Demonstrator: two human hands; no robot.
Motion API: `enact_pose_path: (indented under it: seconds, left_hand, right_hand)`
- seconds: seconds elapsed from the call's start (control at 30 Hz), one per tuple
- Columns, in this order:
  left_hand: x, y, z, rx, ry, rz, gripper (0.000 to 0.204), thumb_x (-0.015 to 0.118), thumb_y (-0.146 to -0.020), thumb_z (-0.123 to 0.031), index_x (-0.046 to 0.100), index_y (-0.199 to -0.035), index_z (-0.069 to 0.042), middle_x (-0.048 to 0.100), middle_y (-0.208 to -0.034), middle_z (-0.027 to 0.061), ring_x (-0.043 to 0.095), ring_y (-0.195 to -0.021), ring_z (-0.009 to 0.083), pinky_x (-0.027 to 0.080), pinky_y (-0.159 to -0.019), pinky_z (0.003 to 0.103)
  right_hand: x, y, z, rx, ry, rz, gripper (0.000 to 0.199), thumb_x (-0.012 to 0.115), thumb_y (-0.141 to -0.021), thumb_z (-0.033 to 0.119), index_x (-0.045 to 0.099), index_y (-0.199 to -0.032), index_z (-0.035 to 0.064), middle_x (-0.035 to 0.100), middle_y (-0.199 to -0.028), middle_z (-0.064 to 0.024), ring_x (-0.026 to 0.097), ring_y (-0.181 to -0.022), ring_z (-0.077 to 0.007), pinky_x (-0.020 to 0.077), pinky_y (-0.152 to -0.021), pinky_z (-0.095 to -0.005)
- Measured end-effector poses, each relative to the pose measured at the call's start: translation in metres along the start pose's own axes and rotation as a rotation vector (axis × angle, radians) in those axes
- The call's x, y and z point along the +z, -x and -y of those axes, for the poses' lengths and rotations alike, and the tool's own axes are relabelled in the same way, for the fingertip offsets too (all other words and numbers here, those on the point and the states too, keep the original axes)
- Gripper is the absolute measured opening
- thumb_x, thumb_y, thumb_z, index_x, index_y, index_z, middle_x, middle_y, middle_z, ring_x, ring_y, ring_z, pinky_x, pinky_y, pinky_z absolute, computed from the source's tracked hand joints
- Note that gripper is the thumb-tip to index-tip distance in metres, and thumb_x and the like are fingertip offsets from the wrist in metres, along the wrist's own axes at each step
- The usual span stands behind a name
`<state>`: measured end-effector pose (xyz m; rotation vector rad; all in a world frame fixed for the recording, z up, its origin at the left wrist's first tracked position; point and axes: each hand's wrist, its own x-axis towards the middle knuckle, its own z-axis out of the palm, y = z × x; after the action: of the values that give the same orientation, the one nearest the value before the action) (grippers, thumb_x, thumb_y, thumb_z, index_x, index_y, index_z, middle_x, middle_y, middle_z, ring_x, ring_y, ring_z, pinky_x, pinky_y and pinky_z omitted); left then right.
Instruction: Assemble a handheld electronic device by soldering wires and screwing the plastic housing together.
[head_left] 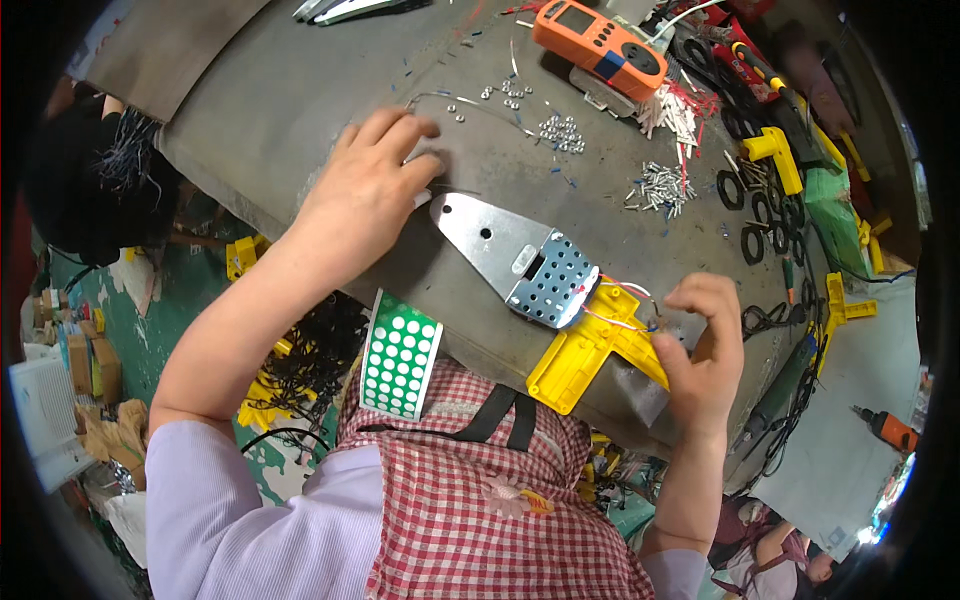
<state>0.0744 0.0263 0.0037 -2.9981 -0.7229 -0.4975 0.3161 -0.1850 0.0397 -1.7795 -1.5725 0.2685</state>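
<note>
A flat silver metal plate point(490, 235), tapered, with a block of round holes at its wide end, lies against a yellow plastic half-shell point(580, 350). Red, white and blue wires point(628, 318) come out between them. My right hand point(705, 350) is beside the shell, thumb close to its right end and the wires, fingers curved and apart. Near the plate's narrow tip, my left hand point(365, 185) has its fingers curled in, a small white bit showing beneath; what they hold is hidden. A green sheet of white round stickers point(400, 360) hangs by the apron.
Small nuts point(560, 133) and metal pins point(662, 188) lie in piles on the grey table point(330, 70). An orange meter point(600, 45) stands behind. At right are black rings point(752, 245), yellow shells point(775, 158) and an orange-handled tool point(885, 428).
</note>
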Motion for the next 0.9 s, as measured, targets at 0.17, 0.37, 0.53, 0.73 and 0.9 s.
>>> enact_pose_path:
  seconds: [0.17,0.37,0.53,0.73,0.9]
  left_hand:
    - [-0.01,0.001,0.015,-0.094,0.216,0.132,0.034,0.063,-0.064,0.003,0.056,-0.097,-0.005,0.056,-0.1,0.0122,0.056,-0.092,0.0286,0.048,-0.072,0.036]
    - [-0.025,-0.023,-0.041,-0.003,0.508,-0.142,0.034,0.067,-0.062,0.002,0.057,-0.094,-0.005,0.062,-0.093,0.0119,0.062,-0.081,0.0313,0.051,-0.071,0.038]
    - [-0.019,-0.052,-0.079,0.083,0.643,-0.155,0.024,0.068,-0.068,-0.003,0.061,-0.091,-0.006,0.053,-0.076,0.01,0.055,-0.073,0.0292,0.044,-0.062,0.039]
    - [-0.012,-0.06,-0.083,0.089,0.755,-0.122,0.017,0.07,-0.069,-0.001,0.058,-0.081,-0.001,0.053,-0.077,0.0087,0.054,-0.074,0.0243,0.043,-0.066,0.032]
    - [-0.009,-0.06,-0.09,0.158,0.668,-0.133,0.021,0.071,-0.064,0.0,0.059,-0.082,-0.001,0.054,-0.08,0.0088,0.054,-0.076,0.0247,0.043,-0.068,0.033]
  right_hand:
    - [-0.01,-0.059,-0.027,0.0,-0.051,-0.093,0.02,0.066,-0.077,0.009,0.06,-0.094,0.0023,0.056,-0.089,-0.0078,0.051,-0.079,-0.0167,0.0408,-0.07,-0.0254]
    - [-0.025,-0.174,-0.134,0.424,-0.697,-0.383,0.054,0.066,-0.083,0.013,0.04,-0.129,0.0042,0.059,-0.08,-0.0031,0.056,-0.064,-0.0099,0.0416,-0.054,-0.0209]
    - [-0.038,-0.209,-0.167,-0.053,-0.159,-0.582,0.021,0.066,-0.082,0.016,0.064,-0.103,0.0142,0.064,-0.079,-0.0024,0.06,-0.07,-0.0104,0.0468,-0.062,-0.0231]
    - [-0.085,-0.124,-0.083,0.011,-0.213,-0.71,0.027,0.062,-0.089,0.028,0.061,-0.101,0.0034,0.062,-0.086,-0.0032,0.056,-0.082,-0.0113,0.0439,-0.078,-0.0248]
    - [-0.072,-0.084,-0.07,0.195,-0.917,-0.661,0.027,0.058,-0.091,0.022,0.054,-0.106,0.0002,0.059,-0.089,-0.0047,0.056,-0.082,-0.0121,0.0469,-0.073,-0.0261]
